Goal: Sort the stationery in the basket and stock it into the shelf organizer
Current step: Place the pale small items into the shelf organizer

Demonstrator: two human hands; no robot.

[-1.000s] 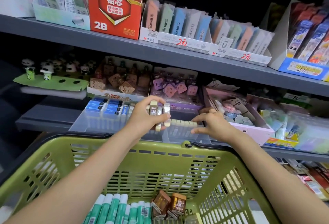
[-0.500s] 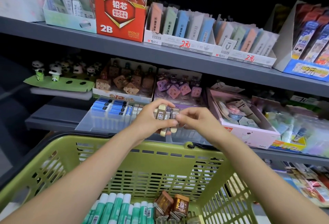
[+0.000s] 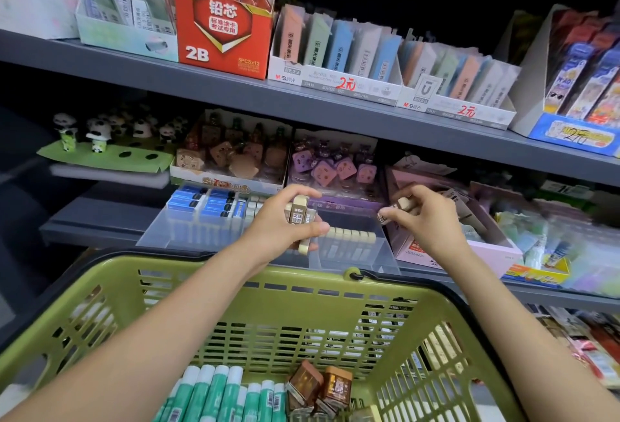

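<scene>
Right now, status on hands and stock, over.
Left hand grips a stack of erasers. Right hand pinches one eraser above the clear organizer. Nothing in the way.

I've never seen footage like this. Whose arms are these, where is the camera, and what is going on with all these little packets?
No machine here: a person wears a camera on the head, so you look down along their own arms at a shop shelf. The left hand grips a small bundle of wrapped erasers. The right hand pinches one or two more, blurred, above the clear shelf organizer, where a row of the same erasers already stands. Below is a green basket holding green-and-white glue sticks and small brown boxes, waiting to be stocked. Above sits a red 2B lead box.
</scene>
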